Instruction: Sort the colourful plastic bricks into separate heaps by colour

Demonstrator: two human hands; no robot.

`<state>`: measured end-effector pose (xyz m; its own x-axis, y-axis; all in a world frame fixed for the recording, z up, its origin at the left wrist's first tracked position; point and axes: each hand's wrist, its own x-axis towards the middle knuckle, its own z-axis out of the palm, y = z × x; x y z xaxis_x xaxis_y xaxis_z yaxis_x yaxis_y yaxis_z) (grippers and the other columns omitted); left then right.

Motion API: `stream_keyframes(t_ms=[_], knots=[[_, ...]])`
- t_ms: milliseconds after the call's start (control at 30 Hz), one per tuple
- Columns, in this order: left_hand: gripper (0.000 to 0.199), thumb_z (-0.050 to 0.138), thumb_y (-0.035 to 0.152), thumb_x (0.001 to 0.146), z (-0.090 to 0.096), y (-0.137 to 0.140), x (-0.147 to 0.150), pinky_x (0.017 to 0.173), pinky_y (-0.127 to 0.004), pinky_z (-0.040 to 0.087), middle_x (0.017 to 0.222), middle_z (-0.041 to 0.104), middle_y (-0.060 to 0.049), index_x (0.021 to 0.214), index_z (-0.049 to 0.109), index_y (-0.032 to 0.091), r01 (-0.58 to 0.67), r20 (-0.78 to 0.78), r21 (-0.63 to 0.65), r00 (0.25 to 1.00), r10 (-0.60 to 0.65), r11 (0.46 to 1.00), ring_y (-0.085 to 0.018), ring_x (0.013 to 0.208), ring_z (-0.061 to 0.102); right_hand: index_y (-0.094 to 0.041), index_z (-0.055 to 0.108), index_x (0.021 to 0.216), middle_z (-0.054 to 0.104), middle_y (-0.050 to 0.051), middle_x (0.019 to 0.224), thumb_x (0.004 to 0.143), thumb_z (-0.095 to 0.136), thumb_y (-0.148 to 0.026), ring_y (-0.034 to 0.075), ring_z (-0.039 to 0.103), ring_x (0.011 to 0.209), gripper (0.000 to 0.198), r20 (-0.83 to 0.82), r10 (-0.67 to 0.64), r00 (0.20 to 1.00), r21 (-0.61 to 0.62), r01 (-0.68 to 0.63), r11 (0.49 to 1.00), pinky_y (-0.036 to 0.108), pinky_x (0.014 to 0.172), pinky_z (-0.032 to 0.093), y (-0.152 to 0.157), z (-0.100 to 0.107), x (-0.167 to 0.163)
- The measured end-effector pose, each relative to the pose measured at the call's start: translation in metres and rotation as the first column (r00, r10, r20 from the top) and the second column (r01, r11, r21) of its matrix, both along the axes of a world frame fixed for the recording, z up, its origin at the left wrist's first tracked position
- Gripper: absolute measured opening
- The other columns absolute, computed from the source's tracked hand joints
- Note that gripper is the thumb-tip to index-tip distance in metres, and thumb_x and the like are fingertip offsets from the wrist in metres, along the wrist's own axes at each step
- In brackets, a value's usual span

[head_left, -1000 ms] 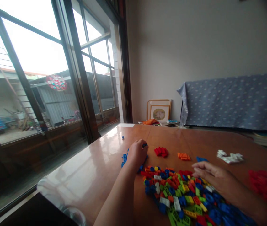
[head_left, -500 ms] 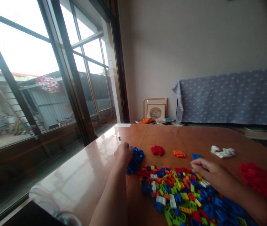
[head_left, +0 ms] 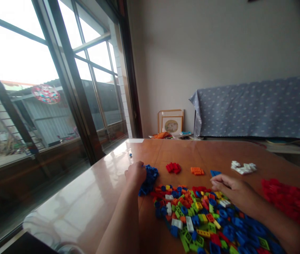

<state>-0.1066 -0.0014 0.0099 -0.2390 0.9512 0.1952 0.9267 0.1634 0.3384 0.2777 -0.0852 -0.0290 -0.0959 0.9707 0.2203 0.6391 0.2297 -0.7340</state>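
Observation:
My left hand [head_left: 136,175] is at the left edge of a pile of blue toy bricks [head_left: 149,180], its fingers curled and facing away from me, so whatever they hold is hidden. Over the right part of a large mixed heap of coloured building bricks [head_left: 189,211] hovers my right hand [head_left: 225,185], fingers bent together with the thumb. Nothing in its grasp can be made out. Just beyond its fingertips lies a flat blue piece [head_left: 215,173]. A single small blue brick [head_left: 130,155] stands alone farther back on the left.
Along the wooden table [head_left: 165,151] are separate groups: red bricks [head_left: 173,168], orange bricks [head_left: 197,171], white bricks [head_left: 243,167] and a big red pile [head_left: 287,197] at the right. A window [head_left: 97,70] borders the left side. Picture frames [head_left: 171,123] lean against the wall.
The view has turned slightly right, so everything sits a little farther left. Both hands stay at about the same places beside the bricks, with their fingers still curled.

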Motion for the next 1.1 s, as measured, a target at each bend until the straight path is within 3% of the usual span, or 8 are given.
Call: stream_keyframes(t_ms=[200, 333, 500, 667, 767, 900, 1100], knots=[[0.036, 0.049, 0.037, 0.093, 0.006, -0.005, 0.012, 0.092, -0.044, 0.044, 0.119, 0.073, -0.011, 0.120, 0.071, 0.028, 0.036, -0.033, 0.066, 0.999, -0.034, 0.997, -0.034, 0.116, 0.062, -0.022, 0.069, 0.098, 0.072, 0.003, 0.092, 0.093, 0.051, -0.054, 0.023, 0.064, 0.087, 0.037, -0.017, -0.015, 1.000, 0.007, 0.016, 1.000, 0.029, 0.074, 0.049, 0.000, 0.003, 0.005], [0.032, 0.051, 0.036, 0.094, 0.011, -0.012, 0.029, 0.097, -0.042, 0.042, 0.122, 0.072, -0.009, 0.116, 0.072, 0.025, 0.191, -0.041, 0.191, 0.982, -0.187, 0.963, -0.031, 0.117, 0.060, -0.022, 0.068, 0.100, 0.071, 0.002, 0.092, 0.093, 0.052, -0.049, 0.022, 0.064, 0.089, 0.032, 0.030, -0.021, 0.999, -0.001, 0.021, 1.000, 0.030, 0.077, 0.049, -0.001, 0.005, 0.010], [0.028, 0.052, 0.029, 0.095, 0.009, -0.021, 0.050, 0.094, -0.032, 0.046, 0.117, 0.073, -0.009, 0.114, 0.071, 0.021, 0.456, 0.028, 0.264, 0.877, -0.480, 0.850, -0.024, 0.109, 0.064, -0.021, 0.069, 0.102, 0.072, 0.003, 0.096, 0.092, 0.052, -0.042, 0.022, 0.065, 0.089, 0.028, 0.081, 0.023, 0.996, -0.044, -0.019, 0.999, 0.030, 0.077, 0.049, -0.010, 0.016, 0.003], [0.024, 0.050, 0.022, 0.093, 0.009, -0.037, 0.071, 0.077, -0.027, 0.049, 0.098, 0.075, -0.006, 0.103, 0.072, 0.021, 0.702, 0.077, 0.183, 0.688, -0.722, 0.688, -0.019, 0.087, 0.068, -0.021, 0.069, 0.091, 0.069, 0.001, 0.087, 0.087, 0.057, -0.028, 0.018, 0.062, 0.079, 0.015, 0.177, 0.111, 0.978, -0.035, -0.107, 0.994, 0.026, 0.068, 0.045, -0.024, 0.030, -0.010], [0.025, 0.051, 0.021, 0.091, 0.007, -0.047, 0.084, 0.076, -0.027, 0.050, 0.099, 0.075, -0.006, 0.103, 0.073, 0.021, 0.777, 0.107, 0.141, 0.605, -0.789, 0.614, -0.019, 0.088, 0.068, -0.022, 0.069, 0.089, 0.065, 0.000, 0.079, 0.086, 0.057, -0.025, 0.016, 0.058, 0.071, 0.013, 0.223, 0.119, 0.967, -0.044, -0.112, 0.993, 0.025, 0.062, 0.041, -0.029, 0.034, -0.012], [0.030, 0.055, 0.017, 0.087, -0.001, -0.054, 0.099, 0.088, -0.030, 0.050, 0.111, 0.072, -0.007, 0.111, 0.072, 0.021, 0.839, 0.072, 0.142, 0.521, -0.851, 0.525, -0.022, 0.103, 0.065, -0.023, 0.069, 0.089, 0.065, 0.000, 0.080, 0.085, 0.065, -0.035, 0.016, 0.059, 0.071, 0.014, 0.264, 0.128, 0.956, -0.045, -0.120, 0.992, 0.025, 0.061, 0.040, -0.031, 0.034, -0.016], [0.028, 0.057, 0.021, 0.091, -0.008, -0.063, 0.121, 0.093, -0.035, 0.048, 0.107, 0.070, -0.007, 0.115, 0.070, 0.023, 0.880, -0.001, 0.163, 0.451, -0.892, 0.445, -0.023, 0.102, 0.062, -0.022, 0.068, 0.081, 0.065, 0.001, 0.084, 0.081, 0.068, -0.030, 0.016, 0.059, 0.076, 0.008, 0.329, 0.123, 0.936, -0.007, -0.128, 0.992, 0.025, 0.067, 0.041, -0.029, 0.028, -0.020]])
